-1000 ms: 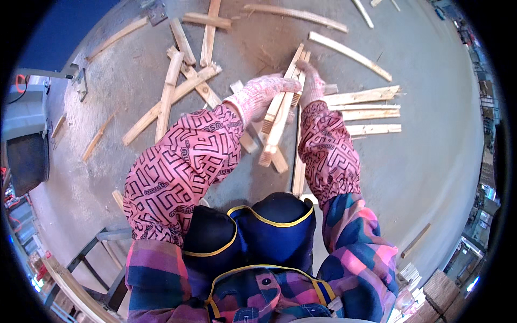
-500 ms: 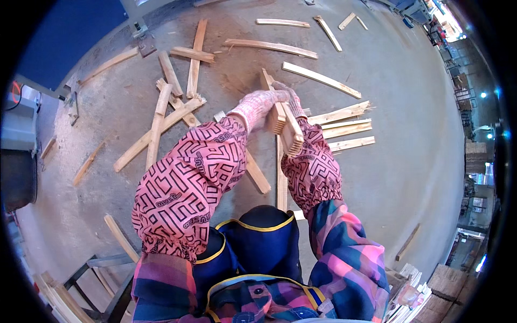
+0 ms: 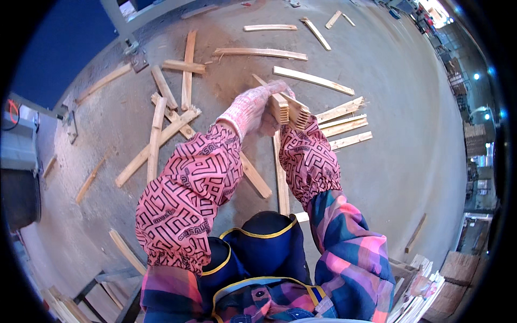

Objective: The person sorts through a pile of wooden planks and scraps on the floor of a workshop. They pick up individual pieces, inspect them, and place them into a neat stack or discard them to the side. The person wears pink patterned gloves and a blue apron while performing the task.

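My left hand (image 3: 252,105), in a pinkish knit glove, is closed around a short wooden strip (image 3: 278,105). Toothed finger-joint cuts show on the strip's near end. Close on its right is a second wooden strip (image 3: 298,114), also with a toothed end, gripped by my right hand (image 3: 287,88). Most of that gloved hand is hidden behind the wood. Both strips tilt with their cut ends toward me, held above the floor. Pink patterned sleeve covers reach down to both wrists.
Crossed wooden strips (image 3: 156,141) lie on the concrete floor (image 3: 398,145) at left. Several more strips (image 3: 344,126) lie just right of my hands, and a pale strip (image 3: 313,79) lies beyond. A stack of wood pieces (image 3: 417,290) stands at lower right, a metal frame (image 3: 89,290) at lower left.
The two strips have turned so their toothed ends now face me more and sit side by side. Both hands moved slightly left, and the view shifted a little.
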The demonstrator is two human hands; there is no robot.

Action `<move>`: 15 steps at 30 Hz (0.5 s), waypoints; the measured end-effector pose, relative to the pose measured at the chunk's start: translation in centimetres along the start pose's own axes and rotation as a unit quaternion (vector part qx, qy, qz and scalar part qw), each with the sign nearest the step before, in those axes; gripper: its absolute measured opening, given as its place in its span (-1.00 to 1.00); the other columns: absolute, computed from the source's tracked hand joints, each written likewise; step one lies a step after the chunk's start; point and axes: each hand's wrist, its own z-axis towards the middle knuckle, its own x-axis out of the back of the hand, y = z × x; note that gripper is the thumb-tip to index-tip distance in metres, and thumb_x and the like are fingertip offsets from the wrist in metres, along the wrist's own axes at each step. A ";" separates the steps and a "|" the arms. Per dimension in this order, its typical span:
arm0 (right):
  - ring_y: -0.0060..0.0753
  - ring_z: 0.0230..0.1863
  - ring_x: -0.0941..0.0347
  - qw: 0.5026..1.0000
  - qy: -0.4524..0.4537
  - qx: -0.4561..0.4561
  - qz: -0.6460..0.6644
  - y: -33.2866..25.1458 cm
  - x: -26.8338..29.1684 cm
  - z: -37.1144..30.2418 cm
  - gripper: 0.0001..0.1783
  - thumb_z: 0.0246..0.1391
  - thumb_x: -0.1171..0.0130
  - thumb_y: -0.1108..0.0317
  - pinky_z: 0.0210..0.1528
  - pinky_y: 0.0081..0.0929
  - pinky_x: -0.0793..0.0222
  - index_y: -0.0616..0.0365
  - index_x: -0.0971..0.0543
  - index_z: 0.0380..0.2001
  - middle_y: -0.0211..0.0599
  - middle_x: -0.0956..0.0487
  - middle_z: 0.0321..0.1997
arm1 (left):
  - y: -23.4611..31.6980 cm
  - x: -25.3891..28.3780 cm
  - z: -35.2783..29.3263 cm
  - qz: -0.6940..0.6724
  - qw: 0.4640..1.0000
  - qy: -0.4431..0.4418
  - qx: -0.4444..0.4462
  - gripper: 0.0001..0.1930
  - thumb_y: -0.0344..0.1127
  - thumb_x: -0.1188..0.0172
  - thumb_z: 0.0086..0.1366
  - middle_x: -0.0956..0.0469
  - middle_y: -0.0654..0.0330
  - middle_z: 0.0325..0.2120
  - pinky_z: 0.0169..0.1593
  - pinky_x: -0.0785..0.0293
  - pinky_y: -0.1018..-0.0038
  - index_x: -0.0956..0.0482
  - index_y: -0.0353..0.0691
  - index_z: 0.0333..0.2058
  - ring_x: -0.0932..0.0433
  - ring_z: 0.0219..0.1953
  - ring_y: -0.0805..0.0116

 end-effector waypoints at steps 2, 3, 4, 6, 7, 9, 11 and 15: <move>-0.38 -0.31 -0.56 0.999 -0.030 -0.024 0.035 -1.0 -0.7 0.4 -0.65 0.12 -0.15 0.18 -0.29 -0.46 -0.51 0.14 -0.53 -0.10 -0.27 -0.59 -0.27 | 0.5 0.0 0.2 -0.027 0.999 -0.006 -0.018 -0.68 -0.04 -0.23 0.26 -0.62 0.26 -0.29 -0.26 -0.56 0.38 -0.58 -0.04 -0.09 -0.59 -0.30 0.33; -0.39 -0.32 -0.56 0.998 -0.039 -0.028 0.038 -1.4 -1.1 0.8 -0.65 0.12 -0.16 0.17 -0.30 -0.46 -0.51 0.14 -0.53 -0.10 -0.27 -0.59 -0.28 | 0.7 0.0 0.3 -0.031 0.999 0.006 -0.013 -0.68 -0.04 -0.23 0.26 -0.62 0.26 -0.28 -0.27 -0.56 0.38 -0.58 -0.04 -0.09 -0.59 -0.31 0.33; -0.39 -0.31 -0.58 0.999 -0.006 0.007 -0.052 -1.3 -1.4 1.0 -0.65 0.10 -0.18 0.18 -0.29 -0.44 -0.52 0.15 -0.53 -0.11 -0.27 -0.60 -0.27 | 0.9 -0.4 0.0 -0.033 0.999 0.014 -0.010 -0.69 -0.05 -0.22 0.27 -0.62 0.25 -0.28 -0.29 -0.56 0.38 -0.58 -0.04 -0.09 -0.59 -0.31 0.34; -0.38 -0.31 -0.60 0.956 0.037 0.080 -0.278 -1.0 -1.3 2.0 -0.65 0.06 -0.20 0.21 -0.28 -0.42 -0.54 0.17 -0.55 -0.13 -0.27 -0.63 -0.27 | 0.9 -0.8 -0.8 -0.048 0.997 -0.020 -0.050 -0.69 -0.04 -0.19 0.30 -0.63 0.23 -0.31 -0.39 -0.58 0.42 -0.57 -0.09 -0.11 -0.61 -0.38 0.35; -0.38 -0.31 -0.60 0.901 0.059 0.116 -0.415 -0.8 -0.5 2.5 -0.66 0.05 -0.22 0.23 -0.28 -0.40 -0.54 0.19 -0.56 -0.14 -0.27 -0.63 -0.28 | 1.1 -1.7 -1.3 -0.066 0.996 -0.025 -0.057 -0.69 -0.04 -0.18 0.31 -0.63 0.22 -0.34 -0.43 -0.59 0.44 -0.56 -0.11 -0.12 -0.62 -0.41 0.35; -0.38 -0.33 -0.61 0.881 0.060 0.109 -0.457 0.4 0.8 4.3 -0.71 0.02 -0.23 0.26 -0.30 -0.38 -0.54 0.19 -0.59 -0.21 -0.28 -0.64 -0.34 | 1.7 -3.0 -2.0 -0.105 0.992 -0.024 -0.067 -0.68 -0.04 -0.15 0.32 -0.64 0.18 -0.40 -0.52 -0.60 0.46 -0.55 -0.15 -0.14 -0.63 -0.48 0.34; -0.37 -0.34 -0.61 0.982 0.122 0.046 -0.137 0.8 0.8 6.0 -0.76 -0.02 -0.26 0.29 -0.32 -0.37 -0.53 0.18 -0.63 -0.28 -0.30 -0.65 -0.40 | 2.5 -2.6 -2.2 -0.105 0.992 -0.021 -0.062 -0.64 -0.02 -0.17 0.30 -0.62 0.12 -0.49 -0.63 -0.58 0.46 -0.54 -0.21 -0.15 -0.62 -0.57 0.30; -0.34 -0.34 -0.62 0.921 0.094 0.069 -0.373 1.4 -1.9 6.5 -0.79 -0.03 -0.27 0.31 -0.30 -0.38 -0.53 0.12 -0.64 -0.29 -0.31 -0.67 -0.36 | 2.4 -1.1 -2.0 -0.109 0.993 0.028 -0.045 -0.63 -0.02 -0.21 0.28 -0.62 0.12 -0.48 -0.63 -0.58 0.44 -0.54 -0.22 -0.16 -0.62 -0.56 0.29</move>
